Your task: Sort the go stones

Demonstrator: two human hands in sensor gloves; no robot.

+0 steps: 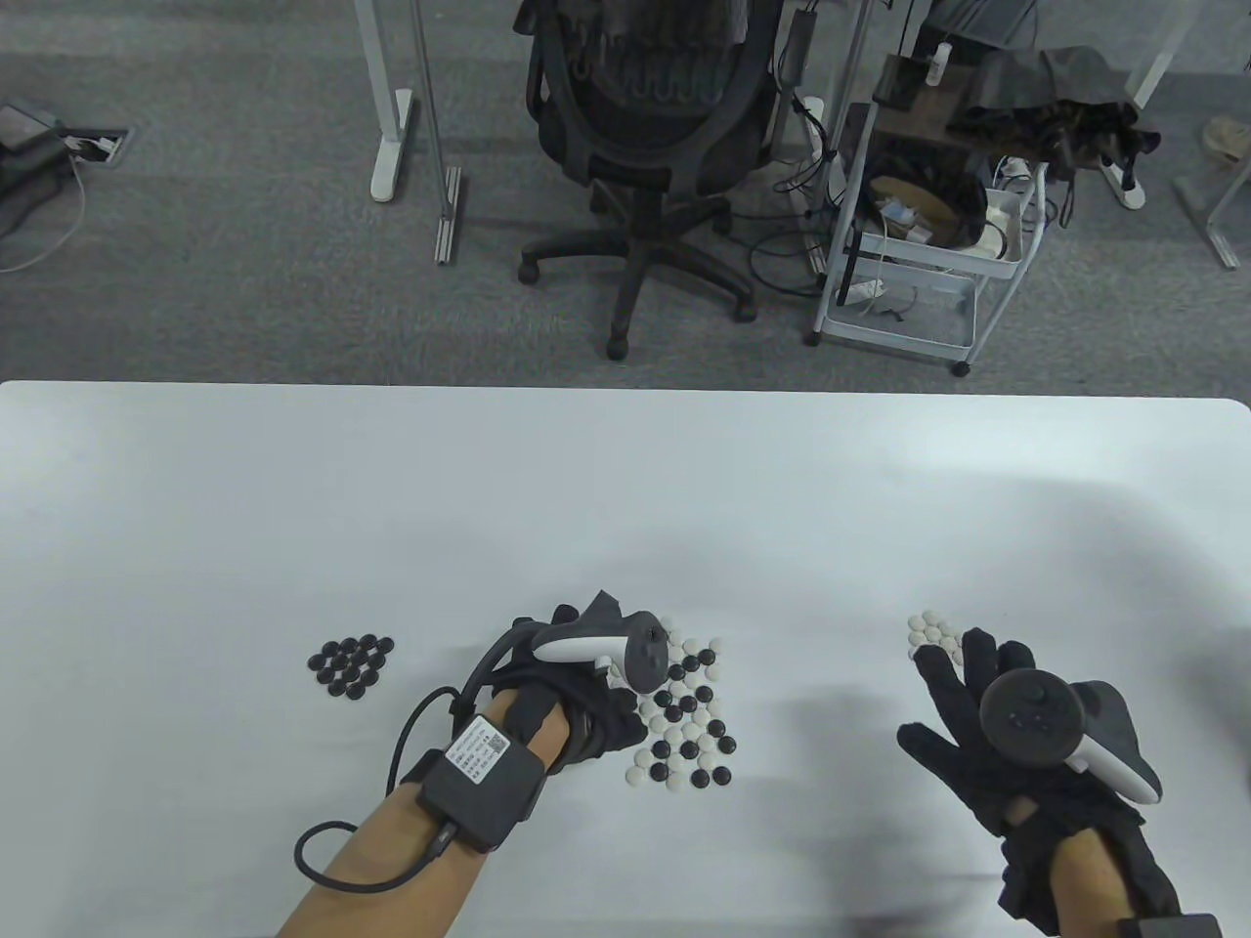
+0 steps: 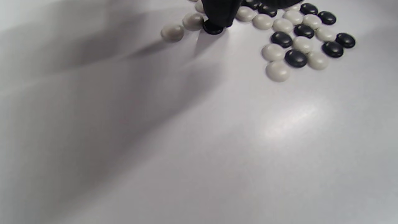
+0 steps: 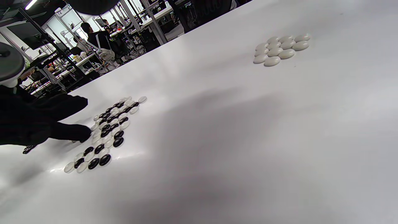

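Observation:
A mixed pile of black and white Go stones [image 1: 689,718] lies at the table's middle front. A sorted group of black stones [image 1: 352,666] lies to its left, and a sorted group of white stones [image 1: 933,632] to its right. My left hand [image 1: 625,699] is at the mixed pile's left edge. In the left wrist view a gloved fingertip [image 2: 217,12] presses on a black stone [image 2: 213,28]. My right hand [image 1: 924,696] is spread open and empty just in front of the white group, which also shows in the right wrist view [image 3: 281,49].
The white table [image 1: 625,489] extends far behind the stones. Beyond its far edge stand an office chair [image 1: 645,147] and a wire cart [image 1: 919,254]. The mixed pile [image 3: 108,130] and my left hand [image 3: 46,124] show in the right wrist view.

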